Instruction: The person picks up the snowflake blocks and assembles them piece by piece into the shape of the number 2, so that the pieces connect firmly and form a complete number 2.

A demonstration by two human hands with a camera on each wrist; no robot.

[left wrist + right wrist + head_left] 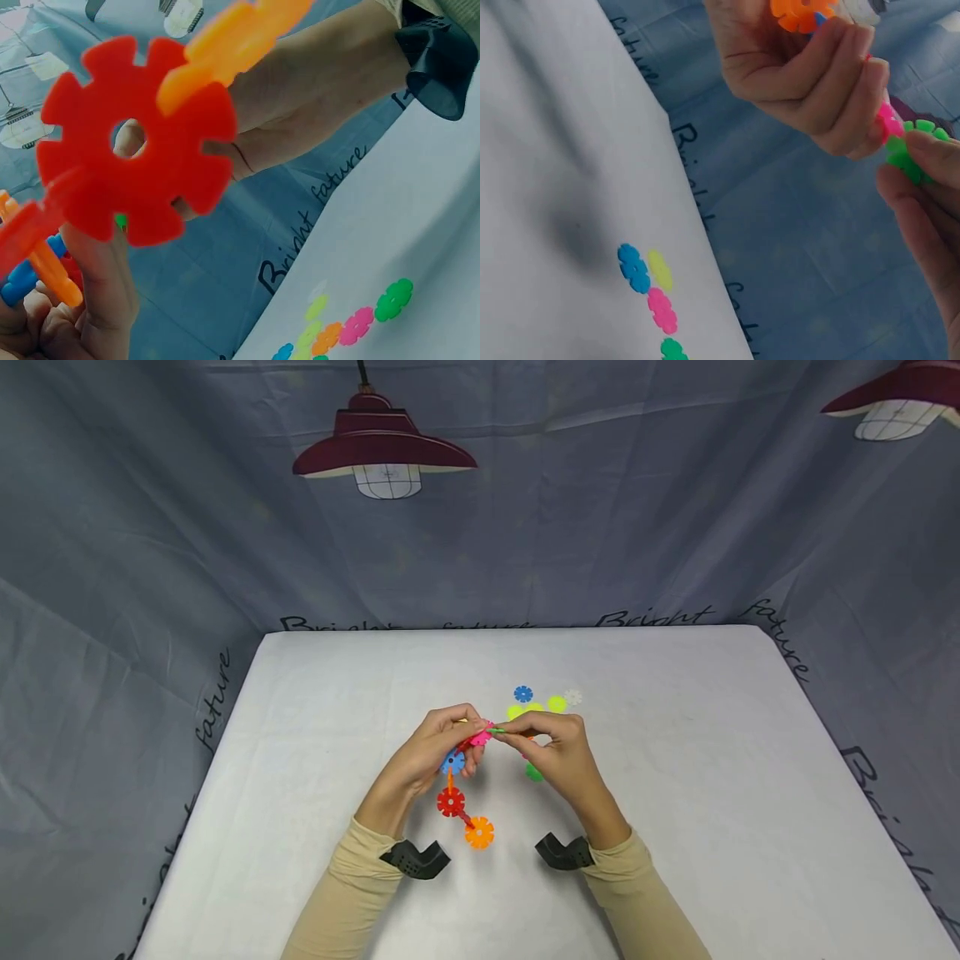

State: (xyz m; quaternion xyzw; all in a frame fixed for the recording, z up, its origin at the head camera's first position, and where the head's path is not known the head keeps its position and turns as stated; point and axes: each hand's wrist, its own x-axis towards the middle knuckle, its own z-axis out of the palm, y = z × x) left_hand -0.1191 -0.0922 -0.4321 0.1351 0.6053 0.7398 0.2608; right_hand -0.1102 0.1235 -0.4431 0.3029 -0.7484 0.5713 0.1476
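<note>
Pushing the green disc [497, 730] into the pink disc [482, 737] looks to me like the step in hand. I judge it goes best with the two faces set crosswise, notch lined up with notch, then one straight, even push. A twist could, I think, loosen the links further along, so I would brace the pink disc right behind the joint. From here I cannot tell whether the notches have caught; I only see the green disc meeting the pink rim.

The green disc sits at the fingertips of the right hand [551, 750], pinched between thumb and forefinger, on the side facing the left hand [431, 747]. That left hand pinches the pink disc, its other fingers curled beneath. Both hold their pieces above the tabletop [712, 793], roughly midway between its left and right edges.

From the left hand the joined chain runs toward the near side of the tabletop: a blue disc [453, 762], a red disc [451, 802], then an orange disc [479, 833] at its end. Beyond the right hand, toward the far edge, I see a loose blue disc [523, 694], a yellow disc [557, 704] and a white disc [573, 697].
</note>
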